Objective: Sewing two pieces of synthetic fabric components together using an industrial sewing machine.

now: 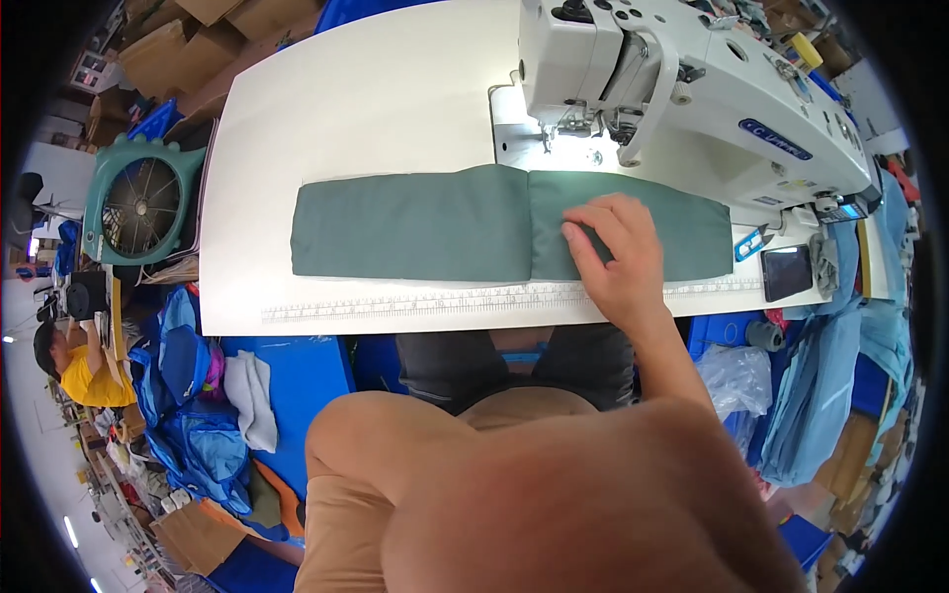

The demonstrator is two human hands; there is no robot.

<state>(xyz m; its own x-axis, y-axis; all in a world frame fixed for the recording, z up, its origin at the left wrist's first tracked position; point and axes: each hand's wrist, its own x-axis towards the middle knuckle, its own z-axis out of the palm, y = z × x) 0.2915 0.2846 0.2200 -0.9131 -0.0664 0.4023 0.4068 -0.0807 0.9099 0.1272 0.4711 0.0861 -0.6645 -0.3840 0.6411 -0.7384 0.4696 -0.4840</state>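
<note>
A long strip of dark green fabric (410, 225) lies flat across the white sewing table (346, 109), with a seam or fold near its middle. My right hand (618, 262) rests palm down on the strip's right half, fingers spread and pointing left toward the seam, thumb at the fold. It grips nothing that I can see. The forearm runs down to the lower right and merges with a large blurred mass of arm close to the camera. My left hand is out of view. The white sewing machine (692, 89) stands just behind the fabric, its lit needle area (583, 138) above the hand.
A measuring scale (425, 304) runs along the table's front edge. A dark phone (788, 272) and blue snips (748, 243) lie at the right end. A green fan (143, 203) and cardboard boxes (178, 49) stand to the left, blue fabric piles (840, 376) to the right. A person in yellow (84, 371) sits far left.
</note>
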